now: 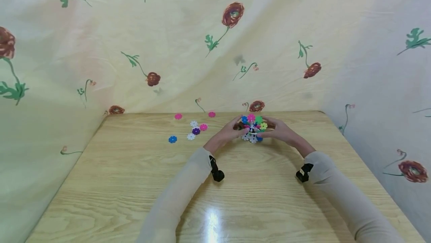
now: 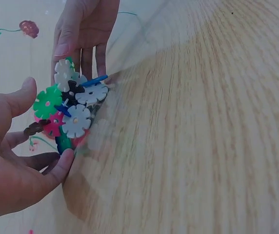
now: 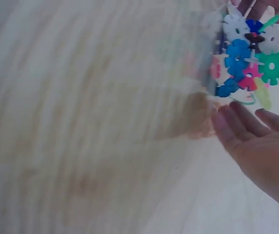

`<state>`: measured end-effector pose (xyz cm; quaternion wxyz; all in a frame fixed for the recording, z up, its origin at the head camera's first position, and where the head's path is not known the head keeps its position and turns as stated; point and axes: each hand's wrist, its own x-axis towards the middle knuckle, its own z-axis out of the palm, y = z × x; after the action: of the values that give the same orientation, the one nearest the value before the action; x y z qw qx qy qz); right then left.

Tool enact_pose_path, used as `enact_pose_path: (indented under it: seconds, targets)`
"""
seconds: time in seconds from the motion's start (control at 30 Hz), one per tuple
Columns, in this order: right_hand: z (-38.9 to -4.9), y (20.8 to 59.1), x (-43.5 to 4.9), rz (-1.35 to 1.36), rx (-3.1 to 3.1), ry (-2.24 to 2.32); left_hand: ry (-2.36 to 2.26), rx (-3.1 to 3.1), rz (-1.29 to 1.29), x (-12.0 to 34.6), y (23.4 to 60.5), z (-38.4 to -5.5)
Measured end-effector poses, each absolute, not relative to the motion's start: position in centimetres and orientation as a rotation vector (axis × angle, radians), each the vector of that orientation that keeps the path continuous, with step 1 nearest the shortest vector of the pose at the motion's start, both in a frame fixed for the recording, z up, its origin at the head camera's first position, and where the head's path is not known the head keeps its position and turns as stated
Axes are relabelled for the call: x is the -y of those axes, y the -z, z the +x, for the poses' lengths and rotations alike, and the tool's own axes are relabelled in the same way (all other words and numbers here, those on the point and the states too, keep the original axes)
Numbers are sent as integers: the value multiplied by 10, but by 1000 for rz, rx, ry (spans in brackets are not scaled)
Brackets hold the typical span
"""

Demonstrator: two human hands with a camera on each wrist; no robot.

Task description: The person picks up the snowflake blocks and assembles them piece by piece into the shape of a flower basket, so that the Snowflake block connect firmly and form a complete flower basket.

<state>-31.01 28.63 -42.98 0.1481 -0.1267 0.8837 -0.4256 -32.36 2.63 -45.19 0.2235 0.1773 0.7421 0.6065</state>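
On the table [image 1: 151, 183], my left hand [image 1: 226, 134] and right hand [image 1: 281, 130] spread loosely around the cluster [image 2: 76, 121] (neither pinches it); uneven pressing from both sides could, I judge, tip it or pop discs [image 2: 51, 98] loose.

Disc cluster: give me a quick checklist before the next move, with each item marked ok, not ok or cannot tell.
1. Cluster between left hand and right hand: ok.
2. Left thumb against cluster: not ok; a gap shows in the left wrist view.
3. Right hand touching cluster: cannot tell; fingertips are close.
4. Every disc in the cluster fully slotted: cannot tell; they overlap.
5. Loose discs apart from both hands: ok; they lie left of the left hand.
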Motion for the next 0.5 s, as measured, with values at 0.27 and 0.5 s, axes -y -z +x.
enact_pose_path:
  seconds: [0.27,0.5]
  targets:
    - [-308,407,-259,-468,-2766,1313,-1771,-2041,452,25,430,-315]
    - [-307,385,-194,-786,-2759,1515,-1825,-2214,477,112,404,-303]
